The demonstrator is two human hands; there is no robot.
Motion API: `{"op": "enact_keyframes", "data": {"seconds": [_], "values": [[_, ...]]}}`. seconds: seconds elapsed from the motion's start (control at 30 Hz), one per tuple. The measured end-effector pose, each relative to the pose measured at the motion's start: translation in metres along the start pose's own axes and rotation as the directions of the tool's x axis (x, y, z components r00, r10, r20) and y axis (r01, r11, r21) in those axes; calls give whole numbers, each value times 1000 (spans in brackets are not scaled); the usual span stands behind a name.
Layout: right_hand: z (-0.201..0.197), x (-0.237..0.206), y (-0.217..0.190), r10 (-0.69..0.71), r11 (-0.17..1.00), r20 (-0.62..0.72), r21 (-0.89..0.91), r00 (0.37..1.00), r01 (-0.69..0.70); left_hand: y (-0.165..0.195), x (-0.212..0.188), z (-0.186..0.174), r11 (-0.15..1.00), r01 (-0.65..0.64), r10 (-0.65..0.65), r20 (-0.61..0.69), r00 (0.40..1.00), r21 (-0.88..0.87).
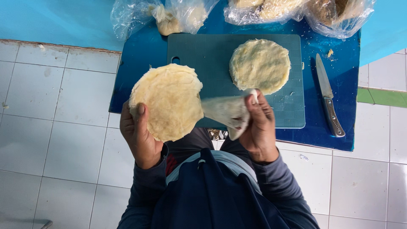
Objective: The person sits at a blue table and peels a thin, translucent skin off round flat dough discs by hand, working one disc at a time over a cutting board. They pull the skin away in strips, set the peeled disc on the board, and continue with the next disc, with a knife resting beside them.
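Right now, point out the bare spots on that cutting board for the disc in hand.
Free: the cutting board's left half, between its handle hole and the flat disc. Crowded: the right half under that disc, and the back edge by the plastic bags.

knife [330, 101], cutting board [203, 55], plastic bags [169, 15]

bags [296, 12]: at 12 o'clock, the top edge cuts them off, and the crinkly plastic blurs the lumps inside.
left hand [137, 135]: its fingers are hidden behind the dough round [169, 101].
plastic sheet [224, 112]: one end is tucked out of sight in the right hand [258, 127].
cutting board [237, 80]: its near edge is partly hidden behind the hands.
metal thing [45, 224]: at 7 o'clock, cut off by the bottom edge, too small to tell.
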State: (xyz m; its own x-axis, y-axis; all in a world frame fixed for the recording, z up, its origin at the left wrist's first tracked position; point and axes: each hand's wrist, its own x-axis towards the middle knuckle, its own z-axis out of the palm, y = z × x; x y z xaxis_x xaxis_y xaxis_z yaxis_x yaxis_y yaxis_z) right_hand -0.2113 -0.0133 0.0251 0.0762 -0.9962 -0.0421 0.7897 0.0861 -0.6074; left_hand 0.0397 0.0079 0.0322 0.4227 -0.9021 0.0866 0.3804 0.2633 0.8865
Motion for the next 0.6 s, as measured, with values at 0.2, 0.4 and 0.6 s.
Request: {"op": "enact_keyframes", "data": {"seconds": [0.2,0.4,0.6], "values": [[-10,-1,-71,-332,899,-145,-348,932,266,-24,5,-7,965,192,-191,26,981,-177],[-2,52,-124,-559,112,145,-962,817,248,-31,1,-12,945,227,-226,33,974,-234],[9,67,-57,-113,-654,597,-646,794,393,-26,-1,-12,956,237,-240,1,971,-173]]}}
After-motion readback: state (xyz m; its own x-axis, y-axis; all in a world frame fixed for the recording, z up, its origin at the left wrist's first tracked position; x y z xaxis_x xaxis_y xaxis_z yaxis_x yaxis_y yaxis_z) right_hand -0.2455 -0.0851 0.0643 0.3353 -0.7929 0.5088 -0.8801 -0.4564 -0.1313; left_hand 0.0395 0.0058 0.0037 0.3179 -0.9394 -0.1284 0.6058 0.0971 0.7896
